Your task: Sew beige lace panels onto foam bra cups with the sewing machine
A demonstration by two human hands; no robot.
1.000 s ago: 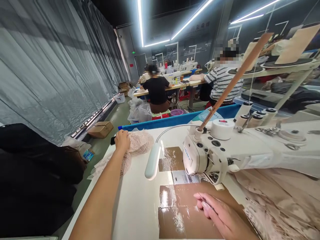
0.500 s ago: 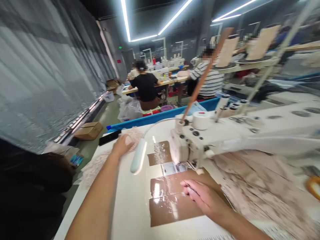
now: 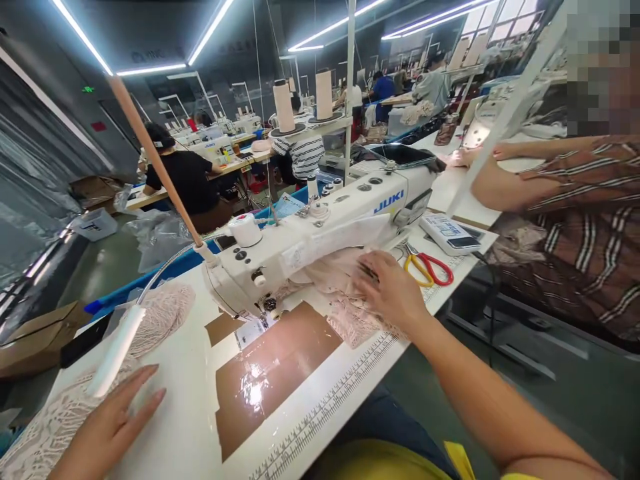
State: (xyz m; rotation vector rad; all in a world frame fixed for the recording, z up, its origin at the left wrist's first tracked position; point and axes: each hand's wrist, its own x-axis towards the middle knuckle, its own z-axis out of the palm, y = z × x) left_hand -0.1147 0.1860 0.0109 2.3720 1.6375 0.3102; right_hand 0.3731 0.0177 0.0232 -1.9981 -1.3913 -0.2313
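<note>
My left hand (image 3: pixel 113 423) lies with its fingers apart at the lower left, over the edge of a strip of pale pink lace (image 3: pixel 55 407) on the white table. My right hand (image 3: pixel 395 290) is at the pale beige fabric (image 3: pixel 330 270) bunched under the arm of the white sewing machine (image 3: pixel 320 227). Its fingers are curled and blurred around a thin dark tool (image 3: pixel 369 272). Brown taped sheets (image 3: pixel 285 353) cover the table before the needle area. A round heap of lace (image 3: pixel 163 317) sits left of the machine head.
Red and yellow scissors (image 3: pixel 430 269) and a white control box (image 3: pixel 450 233) lie right of my right hand. A lit lamp (image 3: pixel 117 353) stands at the left. A person in a patterned garment (image 3: pixel 575 233) works at the right. A ruler strip (image 3: pixel 330 400) runs along the front edge.
The view has swung right. My right hand has moved from the brown sheet to the beige fabric. My left hand has come off the round lace heap, nearer to me.
</note>
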